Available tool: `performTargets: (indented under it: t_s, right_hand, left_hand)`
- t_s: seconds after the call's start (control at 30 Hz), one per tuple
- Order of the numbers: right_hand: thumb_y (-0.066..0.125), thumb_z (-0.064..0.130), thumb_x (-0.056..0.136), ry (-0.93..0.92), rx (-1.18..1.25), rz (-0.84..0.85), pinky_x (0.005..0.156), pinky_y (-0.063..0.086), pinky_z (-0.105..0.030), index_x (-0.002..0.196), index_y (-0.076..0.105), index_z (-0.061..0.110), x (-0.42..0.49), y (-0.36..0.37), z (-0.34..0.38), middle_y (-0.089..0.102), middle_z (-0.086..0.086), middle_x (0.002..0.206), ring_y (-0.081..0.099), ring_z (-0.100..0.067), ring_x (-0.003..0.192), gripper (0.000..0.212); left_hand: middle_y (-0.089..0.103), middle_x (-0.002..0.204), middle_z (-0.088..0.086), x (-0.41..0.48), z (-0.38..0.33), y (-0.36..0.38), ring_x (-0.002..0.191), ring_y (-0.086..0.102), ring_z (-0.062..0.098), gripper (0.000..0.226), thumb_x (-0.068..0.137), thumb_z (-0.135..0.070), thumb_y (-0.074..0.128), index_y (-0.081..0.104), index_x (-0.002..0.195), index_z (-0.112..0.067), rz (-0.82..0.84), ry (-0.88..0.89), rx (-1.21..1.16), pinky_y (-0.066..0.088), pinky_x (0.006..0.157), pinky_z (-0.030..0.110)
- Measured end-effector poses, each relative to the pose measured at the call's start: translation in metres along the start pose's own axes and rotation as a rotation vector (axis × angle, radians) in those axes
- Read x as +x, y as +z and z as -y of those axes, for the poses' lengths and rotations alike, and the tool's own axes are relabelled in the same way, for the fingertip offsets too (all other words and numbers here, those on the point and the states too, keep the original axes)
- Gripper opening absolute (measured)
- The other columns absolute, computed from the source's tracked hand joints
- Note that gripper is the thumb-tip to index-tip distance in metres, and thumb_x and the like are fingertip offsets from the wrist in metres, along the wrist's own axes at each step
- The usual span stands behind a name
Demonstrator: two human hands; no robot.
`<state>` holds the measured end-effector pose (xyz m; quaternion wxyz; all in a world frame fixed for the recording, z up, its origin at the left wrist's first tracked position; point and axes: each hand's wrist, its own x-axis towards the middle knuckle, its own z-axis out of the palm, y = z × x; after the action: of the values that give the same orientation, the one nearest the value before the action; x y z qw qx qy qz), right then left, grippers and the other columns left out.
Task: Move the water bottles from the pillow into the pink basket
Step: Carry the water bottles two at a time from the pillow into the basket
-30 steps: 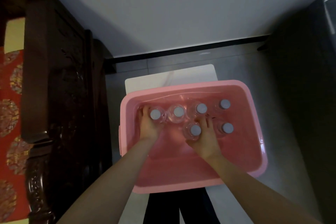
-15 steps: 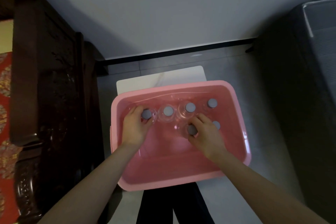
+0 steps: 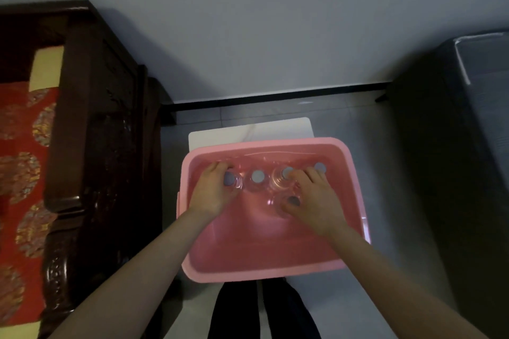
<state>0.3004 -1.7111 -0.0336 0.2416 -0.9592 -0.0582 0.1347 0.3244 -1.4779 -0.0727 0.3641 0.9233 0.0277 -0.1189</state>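
The pink basket (image 3: 264,264) sits on a small white worktop (image 3: 248,131) on the tiled floor, between a dark carved wooden frame (image 3: 91,146) on the left and a dark grey unit (image 3: 454,146) on the right. A red patterned fabric (image 3: 19,159) lies beyond the wooden frame at the far left.

Inside the basket, clear water bottles stand upright with grey caps showing. Four caps run in a row along the far wall, and a fifth bottle (image 3: 287,202) stands nearer the person, in front of the row.

The left hand (image 3: 213,191) reaches into the basket and its grip is curled around the leftmost bottle (image 3: 230,180), fingers wrapped over the far side with the cap showing beside the thumb. The second bottle (image 3: 257,176) stands free, just beside it.

The right hand (image 3: 314,201) lies over the right part of the group, fingers spread, with fingertips touching the third bottle (image 3: 286,173) and the thumb side against the nearer bottle. Whether this grip actually closes on either bottle cannot be told. The rightmost cap (image 3: 319,167) shows just past the fingers.

Both bare forearms extend from the bottom of the view, and dark trouser legs (image 3: 264,311) show below the basket.
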Motion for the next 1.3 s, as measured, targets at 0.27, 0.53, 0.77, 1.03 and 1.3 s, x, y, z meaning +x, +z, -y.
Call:
performTargets:
  t_s: [0.27, 0.53, 0.77, 1.03, 1.3]
  right_hand:
    - [0.063, 0.027, 0.087, -0.196, 0.084, -0.164, 0.101, 0.038, -0.034, 0.127, 0.059, 0.013, 0.015, -0.070, 0.055, 0.057, -0.006, 0.131, 0.047, -0.025, 0.123, 0.043]
    - [0.068, 0.024, 0.084, -0.511, 0.272, -0.014, 0.098, 0.031, -0.023, 0.133, 0.054, 0.023, -0.002, -0.074, 0.191, 0.055, 0.002, 0.132, 0.043, -0.017, 0.126, 0.051]
    - [0.064, 0.037, 0.086, -0.796, 0.326, 0.264, 0.096, 0.032, -0.025, 0.133, 0.051, 0.034, -0.062, -0.017, 0.333, 0.050, 0.011, 0.134, 0.038, -0.010, 0.126, 0.049]
    - [0.065, 0.036, 0.083, -1.073, 0.185, 0.403, 0.098, 0.031, -0.029, 0.134, 0.050, 0.029, -0.168, 0.069, 0.483, 0.049, 0.004, 0.136, 0.036, -0.017, 0.128, 0.054]
    - [0.067, 0.025, 0.082, -1.023, 0.166, 0.558, 0.103, 0.034, -0.035, 0.132, 0.052, 0.027, -0.279, 0.194, 0.593, 0.048, 0.001, 0.137, 0.035, -0.020, 0.130, 0.052]
  left_hand:
    - [0.062, 0.118, -0.006, -0.044, -0.026, -0.078, 0.109, 0.056, 0.007, 0.051, 0.075, -0.028, 0.078, 0.058, 0.121, -0.018, -0.205, -0.081, -0.260, 0.037, 0.092, 0.018]
    - [0.057, 0.129, -0.009, -0.199, -0.003, -0.175, 0.122, 0.049, 0.004, 0.066, 0.075, -0.028, 0.079, 0.046, 0.132, -0.029, -0.552, -0.229, -0.357, 0.035, 0.103, 0.028]
    - [0.059, 0.124, -0.008, -0.390, 0.054, -0.227, 0.117, 0.053, 0.008, 0.056, 0.077, -0.029, 0.077, 0.053, 0.127, -0.025, -0.963, -0.499, -0.434, 0.039, 0.093, 0.021]
    - [0.063, 0.118, -0.004, -0.592, 0.125, -0.263, 0.113, 0.057, 0.012, 0.049, 0.076, -0.026, 0.078, 0.057, 0.120, -0.027, -1.381, -0.718, -0.481, 0.041, 0.093, 0.031]
    - [0.064, 0.117, -0.005, -0.761, 0.218, -0.276, 0.109, 0.060, 0.010, 0.049, 0.078, -0.022, 0.076, 0.055, 0.122, -0.028, -1.370, -0.825, -0.528, 0.043, 0.095, 0.030]
